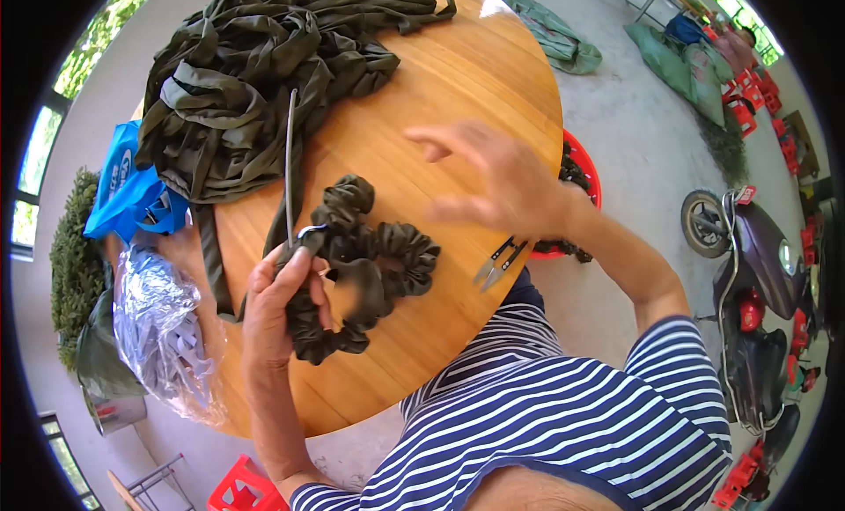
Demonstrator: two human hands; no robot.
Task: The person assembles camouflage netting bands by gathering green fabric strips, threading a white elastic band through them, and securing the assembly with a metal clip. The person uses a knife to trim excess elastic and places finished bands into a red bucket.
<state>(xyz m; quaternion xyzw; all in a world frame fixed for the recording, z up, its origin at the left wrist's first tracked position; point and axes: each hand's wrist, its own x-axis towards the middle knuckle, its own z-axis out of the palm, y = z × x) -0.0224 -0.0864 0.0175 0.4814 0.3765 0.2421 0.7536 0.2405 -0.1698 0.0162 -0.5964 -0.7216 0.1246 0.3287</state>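
Observation:
My left hand (275,304) is closed around gathered dark green fabric (409,256), which is ruched into puffy loops like scrunchies over the table. A thin grey rod (290,159) rises from the same grip, its lower end hidden by fingers and cloth. A flat strip of the same fabric (214,264) hangs down beside this hand. My right hand (519,185), smeared by motion, is raised over the table's right side with fingers apart and nothing visible in them. Just below its wrist, thread snips (497,263) lie near the table edge.
A heap of dark green fabric strips (238,97) covers the far left of the round wooden table (475,80). A blue bag (132,181) and a clear plastic bag (167,326) sit at the left edge. Beyond the right edge stands a red basket (591,163); farther off, a scooter (761,256).

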